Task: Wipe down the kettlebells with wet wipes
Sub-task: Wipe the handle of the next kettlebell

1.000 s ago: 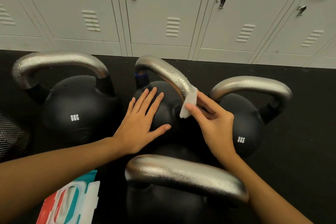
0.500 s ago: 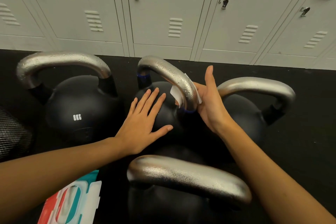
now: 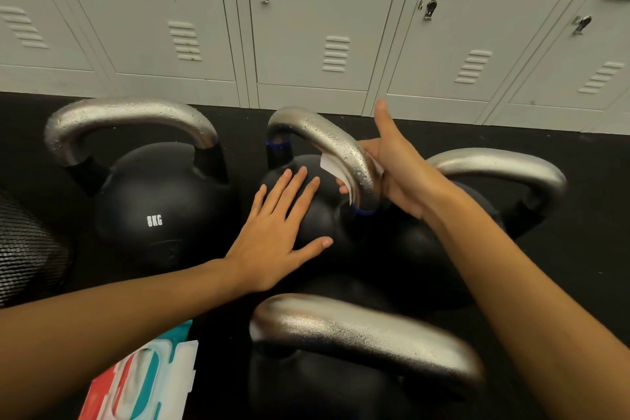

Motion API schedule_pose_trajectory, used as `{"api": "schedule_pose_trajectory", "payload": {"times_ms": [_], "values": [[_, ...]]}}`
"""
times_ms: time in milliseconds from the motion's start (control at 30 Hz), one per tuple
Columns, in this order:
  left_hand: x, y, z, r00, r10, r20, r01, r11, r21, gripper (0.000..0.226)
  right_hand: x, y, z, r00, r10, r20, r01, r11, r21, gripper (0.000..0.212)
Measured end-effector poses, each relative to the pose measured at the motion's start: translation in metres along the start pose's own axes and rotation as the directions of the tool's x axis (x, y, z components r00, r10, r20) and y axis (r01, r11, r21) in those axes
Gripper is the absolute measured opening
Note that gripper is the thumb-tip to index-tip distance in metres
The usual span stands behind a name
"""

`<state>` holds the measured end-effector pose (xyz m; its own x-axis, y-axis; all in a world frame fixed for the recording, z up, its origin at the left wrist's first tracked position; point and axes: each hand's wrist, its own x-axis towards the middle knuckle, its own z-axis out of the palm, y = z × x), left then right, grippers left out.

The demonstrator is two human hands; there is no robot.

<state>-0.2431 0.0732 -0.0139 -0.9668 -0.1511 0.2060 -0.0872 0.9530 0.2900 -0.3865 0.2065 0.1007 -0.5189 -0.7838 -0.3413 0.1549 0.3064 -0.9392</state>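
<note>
Several black kettlebells with silver handles stand on the dark floor. My left hand (image 3: 284,228) lies flat, fingers straight, on the black body of the middle kettlebell (image 3: 320,215). My right hand (image 3: 399,170) wraps a white wet wipe (image 3: 332,169) round the near end of that kettlebell's wet silver handle (image 3: 327,140), thumb pointing up; the fingers curl under the handle and are mostly hidden. An 8KG kettlebell (image 3: 153,201) stands at the left, another (image 3: 504,170) at the right behind my right arm, and one (image 3: 361,334) nearest me.
A pack of wet wipes (image 3: 143,382), red, teal and white, lies on the floor at the lower left. Grey lockers (image 3: 313,17) line the back. A black mesh object (image 3: 24,249) sits at the far left edge.
My right hand went from pinching the wipe against the handle's side to wrapping it round the handle, thumb raised, and has shifted slightly up along it. My left hand stayed put.
</note>
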Motion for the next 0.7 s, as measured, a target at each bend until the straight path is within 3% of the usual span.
{"api": "schedule_pose_trajectory", "payload": {"times_ms": [167,267,400,500,700], "values": [[0.0,0.0,0.0,1.0,0.002,-0.004,-0.002,1.0,-0.001,0.083,-0.02,0.041,0.003,0.964,-0.144,-0.225,0.178,0.974,0.141,0.055],[0.0,0.0,0.0,1.0,0.004,-0.009,-0.004,1.0,-0.001,0.083,-0.033,0.052,0.006,0.94,-0.165,-0.298,0.232,0.95,0.207,0.04],[0.0,0.0,0.0,1.0,0.001,-0.005,-0.001,1.0,0.006,0.083,-0.039,0.049,0.007,0.858,-0.388,-0.336,0.423,0.906,0.034,0.032],[0.0,0.0,0.0,1.0,0.0,-0.004,0.0,1.0,0.005,0.083,-0.031,0.037,0.007,0.827,-0.482,-0.29,0.457,0.876,-0.152,0.035],[0.0,0.0,0.0,1.0,0.005,-0.006,-0.005,1.0,0.006,0.083,-0.025,0.057,0.004,0.839,-0.389,-0.38,0.425,0.905,0.013,0.041]]}}
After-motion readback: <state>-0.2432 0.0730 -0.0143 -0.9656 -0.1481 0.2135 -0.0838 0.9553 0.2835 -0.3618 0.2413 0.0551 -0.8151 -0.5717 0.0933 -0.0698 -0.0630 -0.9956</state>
